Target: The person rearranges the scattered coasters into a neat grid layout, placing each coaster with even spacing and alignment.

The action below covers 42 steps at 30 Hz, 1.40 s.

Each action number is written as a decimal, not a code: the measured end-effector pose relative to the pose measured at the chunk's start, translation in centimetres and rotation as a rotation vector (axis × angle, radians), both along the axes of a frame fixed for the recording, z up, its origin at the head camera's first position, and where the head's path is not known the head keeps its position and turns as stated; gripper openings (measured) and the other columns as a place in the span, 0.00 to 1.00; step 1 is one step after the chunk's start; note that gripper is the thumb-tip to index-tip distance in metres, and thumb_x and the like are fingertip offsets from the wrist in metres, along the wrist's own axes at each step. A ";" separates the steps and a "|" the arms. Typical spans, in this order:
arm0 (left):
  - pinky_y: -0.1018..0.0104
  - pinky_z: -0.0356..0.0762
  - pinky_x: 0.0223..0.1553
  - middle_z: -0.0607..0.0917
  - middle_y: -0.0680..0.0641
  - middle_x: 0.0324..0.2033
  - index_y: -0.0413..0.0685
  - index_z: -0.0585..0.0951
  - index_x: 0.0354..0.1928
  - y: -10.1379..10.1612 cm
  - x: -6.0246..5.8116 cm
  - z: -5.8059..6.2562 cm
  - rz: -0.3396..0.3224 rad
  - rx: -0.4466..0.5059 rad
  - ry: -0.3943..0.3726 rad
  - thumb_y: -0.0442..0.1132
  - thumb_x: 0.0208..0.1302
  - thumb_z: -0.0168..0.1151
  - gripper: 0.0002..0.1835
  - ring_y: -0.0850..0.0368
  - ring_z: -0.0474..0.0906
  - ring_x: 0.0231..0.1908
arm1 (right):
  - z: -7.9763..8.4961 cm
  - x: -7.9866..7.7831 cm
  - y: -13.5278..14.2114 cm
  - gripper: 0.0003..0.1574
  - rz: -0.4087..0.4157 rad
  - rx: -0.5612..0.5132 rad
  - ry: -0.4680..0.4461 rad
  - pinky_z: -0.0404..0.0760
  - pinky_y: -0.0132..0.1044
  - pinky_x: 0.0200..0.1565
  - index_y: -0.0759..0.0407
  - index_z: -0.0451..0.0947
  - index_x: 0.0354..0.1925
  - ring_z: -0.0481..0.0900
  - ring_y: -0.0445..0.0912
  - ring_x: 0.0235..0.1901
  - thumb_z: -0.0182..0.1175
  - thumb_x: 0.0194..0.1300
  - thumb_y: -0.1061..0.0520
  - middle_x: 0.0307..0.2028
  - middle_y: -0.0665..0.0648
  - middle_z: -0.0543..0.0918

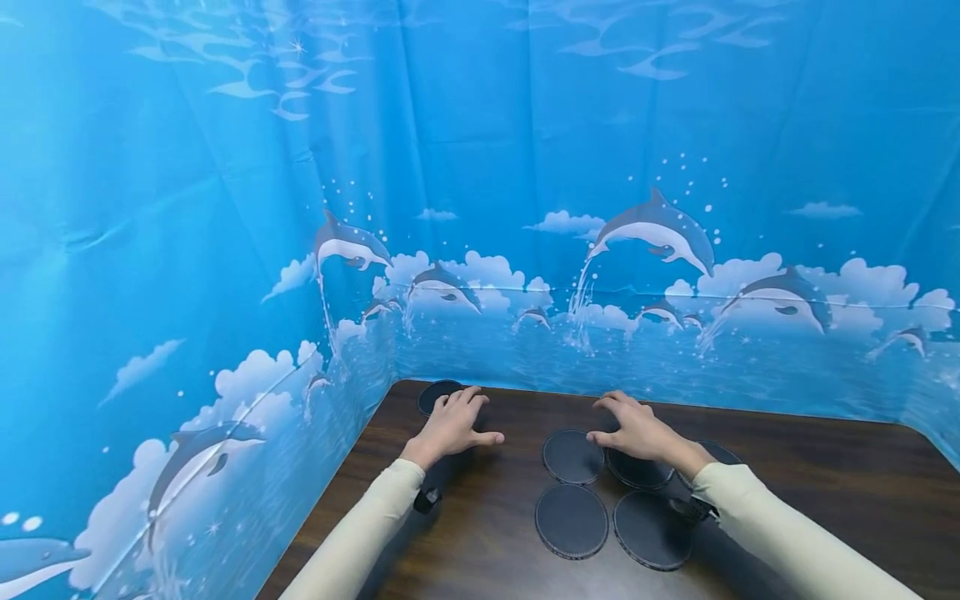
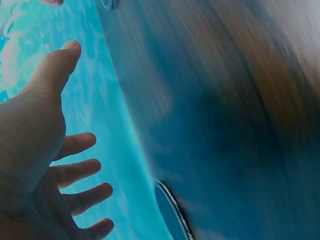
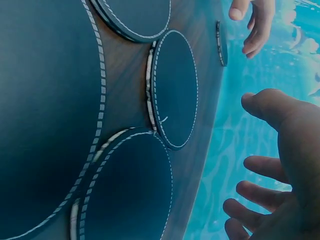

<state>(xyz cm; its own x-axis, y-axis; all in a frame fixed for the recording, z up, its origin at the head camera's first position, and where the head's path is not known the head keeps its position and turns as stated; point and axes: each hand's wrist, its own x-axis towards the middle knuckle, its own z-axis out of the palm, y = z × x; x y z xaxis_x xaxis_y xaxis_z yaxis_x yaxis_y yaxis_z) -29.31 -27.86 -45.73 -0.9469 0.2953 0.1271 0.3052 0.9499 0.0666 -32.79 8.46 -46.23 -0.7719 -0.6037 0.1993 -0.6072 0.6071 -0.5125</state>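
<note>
My left hand [image 1: 450, 425] is above the far left of the table, fingers spread and thumb apart, holding nothing. Just beyond it, at the back left corner, lies a round black coaster [image 1: 435, 395], partly hidden by the fingers. The left wrist view catches only the stitched edge of a coaster [image 2: 170, 210]. My right hand [image 1: 637, 429] hovers over a group of several black coasters, palm toward the left hand, with nothing in its grasp. White stitching runs round a coaster [image 3: 175, 90] in the right wrist view. Nearest me are a front left coaster [image 1: 572, 521] and a front right coaster [image 1: 648, 533].
The dark wood-grain table [image 1: 480, 542] has rounded back corners. A blue dolphin-print curtain [image 1: 487, 208] hangs right along its back and left edges. A dark band [image 1: 426, 500] sits on my left wrist, below the pale sleeve.
</note>
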 end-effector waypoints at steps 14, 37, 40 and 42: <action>0.28 0.49 0.66 0.63 0.36 0.73 0.44 0.71 0.72 -5.9 -2.2 -2.1 0.070 0.064 -0.091 0.66 0.60 0.70 0.46 0.35 0.58 0.71 | -2.3 -2.6 -4.2 0.39 -0.047 0.049 -0.064 0.61 0.71 0.55 0.66 0.75 0.66 0.68 0.66 0.63 0.65 0.70 0.40 0.65 0.69 0.72; 0.27 0.46 0.66 0.61 0.29 0.72 0.33 0.65 0.74 -9.6 -3.0 -2.6 0.229 0.026 -0.134 0.73 0.60 0.62 0.56 0.29 0.53 0.71 | -3.5 -4.0 -11.9 0.50 -0.086 0.195 -0.050 0.53 0.69 0.58 0.58 0.71 0.71 0.58 0.64 0.69 0.64 0.65 0.29 0.71 0.66 0.63; 0.28 0.46 0.66 0.60 0.29 0.72 0.32 0.66 0.73 -9.5 -3.2 -2.7 0.223 0.030 -0.139 0.73 0.60 0.63 0.55 0.29 0.53 0.71 | -3.8 -4.0 -12.3 0.51 -0.115 0.215 -0.043 0.52 0.70 0.59 0.57 0.70 0.72 0.58 0.64 0.69 0.63 0.64 0.27 0.71 0.65 0.63; 0.27 0.45 0.66 0.59 0.29 0.72 0.32 0.67 0.72 -9.5 -3.6 -2.8 0.215 0.043 -0.140 0.72 0.60 0.64 0.54 0.28 0.52 0.71 | -4.0 -4.1 -12.6 0.52 -0.136 0.210 -0.048 0.51 0.71 0.59 0.57 0.70 0.72 0.58 0.64 0.69 0.63 0.64 0.26 0.71 0.66 0.63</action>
<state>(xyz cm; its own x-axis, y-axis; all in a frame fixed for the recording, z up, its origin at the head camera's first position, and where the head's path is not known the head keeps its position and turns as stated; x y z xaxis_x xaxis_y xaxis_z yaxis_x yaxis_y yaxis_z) -32.94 -37.34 -48.56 -0.9966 0.0828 -0.0016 0.0818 0.9873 0.1359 -36.87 -4.17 -50.20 -0.8544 -0.5180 0.0419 -0.4907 0.7777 -0.3930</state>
